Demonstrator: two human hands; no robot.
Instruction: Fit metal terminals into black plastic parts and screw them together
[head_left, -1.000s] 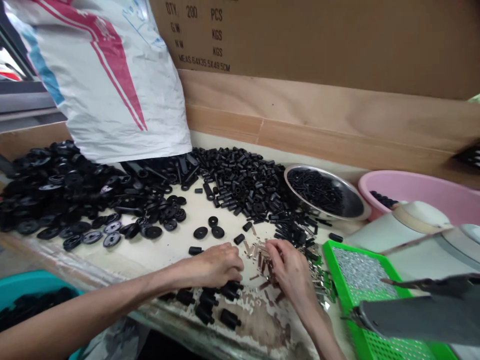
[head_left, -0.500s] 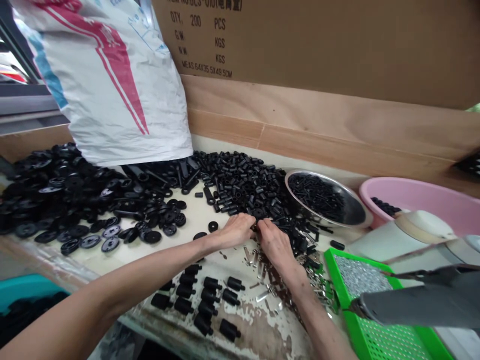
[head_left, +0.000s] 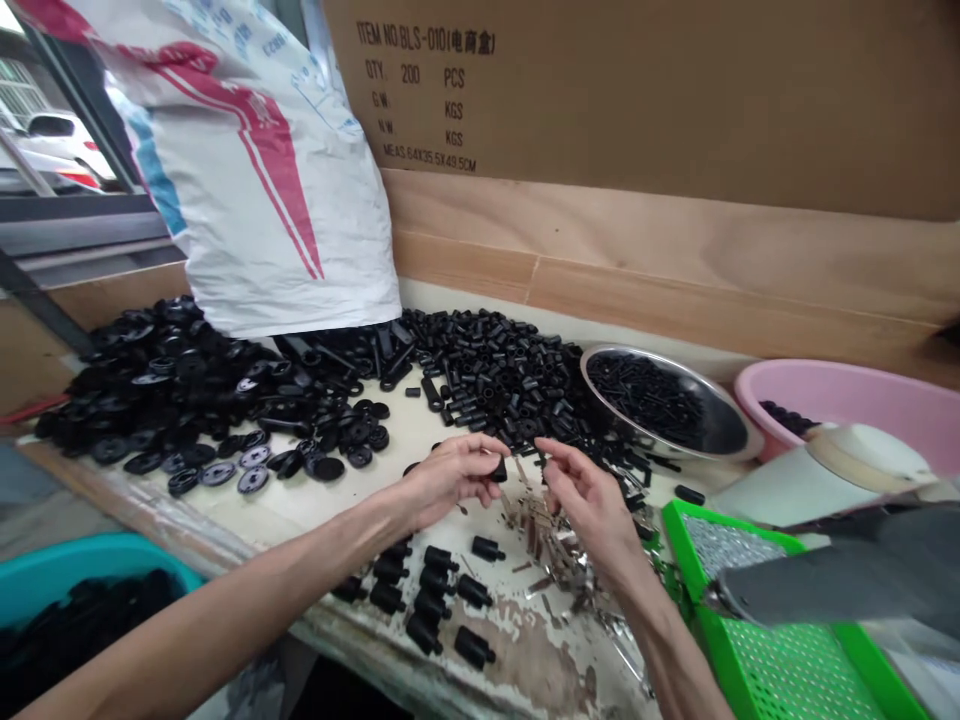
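Left hand: our grip pinches one black piece above the desk.
Right hand: fingers curled, near this piece but apart from it; we cannot tell if its grip holds something small.
Done, we judge: the stemmed pieces, in rough rows by the front edge.
Left to do, we judge: many loose tubes heaped behind, and scattered metal strips.

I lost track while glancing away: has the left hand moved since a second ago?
Yes: judged against the metal bowl, the left hand has moved up the picture, closer to the bowl.
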